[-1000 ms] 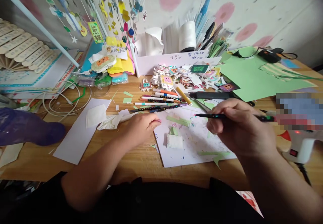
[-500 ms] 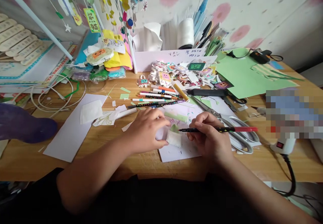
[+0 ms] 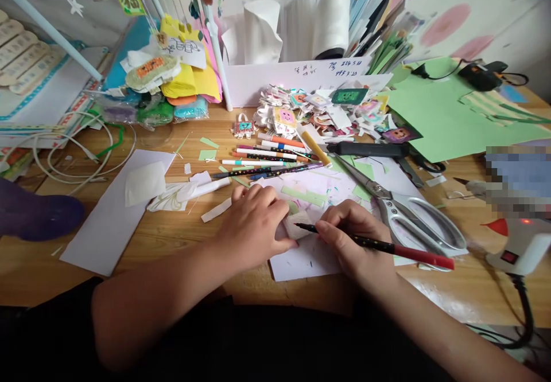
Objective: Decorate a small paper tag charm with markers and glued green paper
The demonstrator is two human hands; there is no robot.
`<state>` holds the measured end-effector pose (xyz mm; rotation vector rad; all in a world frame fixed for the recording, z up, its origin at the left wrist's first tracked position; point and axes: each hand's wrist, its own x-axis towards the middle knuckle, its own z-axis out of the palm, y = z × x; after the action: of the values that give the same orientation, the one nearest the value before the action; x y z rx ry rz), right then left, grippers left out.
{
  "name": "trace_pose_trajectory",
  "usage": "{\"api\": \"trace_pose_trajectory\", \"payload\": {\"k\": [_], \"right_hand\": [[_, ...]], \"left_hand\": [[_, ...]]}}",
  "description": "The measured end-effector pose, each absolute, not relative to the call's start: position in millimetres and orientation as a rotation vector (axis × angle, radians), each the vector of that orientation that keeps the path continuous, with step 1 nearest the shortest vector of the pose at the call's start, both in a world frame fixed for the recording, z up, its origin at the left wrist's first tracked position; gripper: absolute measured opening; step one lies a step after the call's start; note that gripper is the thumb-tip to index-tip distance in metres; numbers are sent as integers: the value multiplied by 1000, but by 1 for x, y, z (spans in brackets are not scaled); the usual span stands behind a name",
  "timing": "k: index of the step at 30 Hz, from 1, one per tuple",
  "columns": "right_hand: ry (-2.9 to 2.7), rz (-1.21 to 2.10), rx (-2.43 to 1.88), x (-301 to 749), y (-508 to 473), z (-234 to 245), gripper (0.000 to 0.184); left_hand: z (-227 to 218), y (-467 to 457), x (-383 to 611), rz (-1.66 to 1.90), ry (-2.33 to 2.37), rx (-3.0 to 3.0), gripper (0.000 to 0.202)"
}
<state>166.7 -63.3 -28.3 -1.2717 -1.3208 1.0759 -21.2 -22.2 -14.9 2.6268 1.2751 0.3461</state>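
Note:
My right hand is closed around a black felt-tip pen with a red end. The pen's fine tip points left and meets, or nearly meets, a small white padded-looking square. Thumb and fingers of my left hand grip that square at its left edge. Beneath it lies a white sheet with coloured marks and green paper scraps. Behind my hands are several felt-tip pens, lying side by side. Large silver scissors rest just right of my right hand.
A heap of small paper cut-outs lies at the back. Green paper and a white glue gun are on the right. A white card strip, cables and bagged coloured material occupy the left.
The pen tip has moved down and left onto or close to the white square, and the pen's red end has dropped. My left fingers have closed further. The camera view has tilted lower.

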Motion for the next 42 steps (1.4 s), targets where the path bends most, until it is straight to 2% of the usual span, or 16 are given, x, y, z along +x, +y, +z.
{"api": "trace_pose_trajectory", "payload": {"k": [8,29,42], "right_hand": [[-1481,980,-1374,167,-62,-25,21],[-1433,1036,-1330,168,-60,-25,23],[-1398,907,-1433,169,-62,-28,21]], "left_hand": [[-13,-22,-20,290,1287,2600,38],[-12,-23,-19,271,1294,2597,35],[-11,-23,-19,264,1296,2600,38]]}}
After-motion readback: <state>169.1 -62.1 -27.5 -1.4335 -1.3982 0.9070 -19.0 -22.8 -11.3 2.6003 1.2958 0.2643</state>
